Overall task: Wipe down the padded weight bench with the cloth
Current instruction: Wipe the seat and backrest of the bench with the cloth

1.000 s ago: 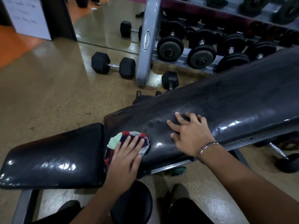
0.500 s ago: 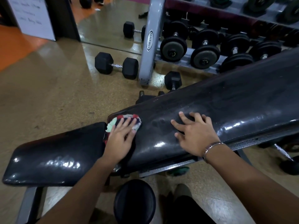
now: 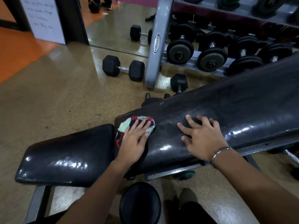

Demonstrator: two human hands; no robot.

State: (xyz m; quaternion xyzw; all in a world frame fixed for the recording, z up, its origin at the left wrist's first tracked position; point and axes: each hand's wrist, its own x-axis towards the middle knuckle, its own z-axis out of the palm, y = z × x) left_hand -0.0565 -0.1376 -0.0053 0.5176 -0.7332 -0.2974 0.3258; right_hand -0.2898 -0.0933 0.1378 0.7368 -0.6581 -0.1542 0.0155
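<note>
The black padded weight bench has a flat seat pad (image 3: 68, 157) on the left and an inclined back pad (image 3: 234, 107) rising to the right. A patterned cloth (image 3: 129, 123) of mint, red and navy lies on the lower far corner of the back pad, by the gap to the seat. My left hand (image 3: 134, 139) presses flat on the cloth, fingers spread. Further right, my right hand (image 3: 202, 136) rests palm-down on the back pad, fingers apart, holding nothing. A bracelet is on that wrist.
A hex dumbbell (image 3: 123, 68) lies on the tan floor beyond the bench, another (image 3: 179, 83) beside the grey rack post (image 3: 155, 46). The rack (image 3: 213, 57) holds several round dumbbells. A black roller pad (image 3: 140, 204) is below the bench near my legs.
My left hand has slid the cloth away from me across the back pad's lower end, from its near edge to its far corner. My right hand has stayed in place.
</note>
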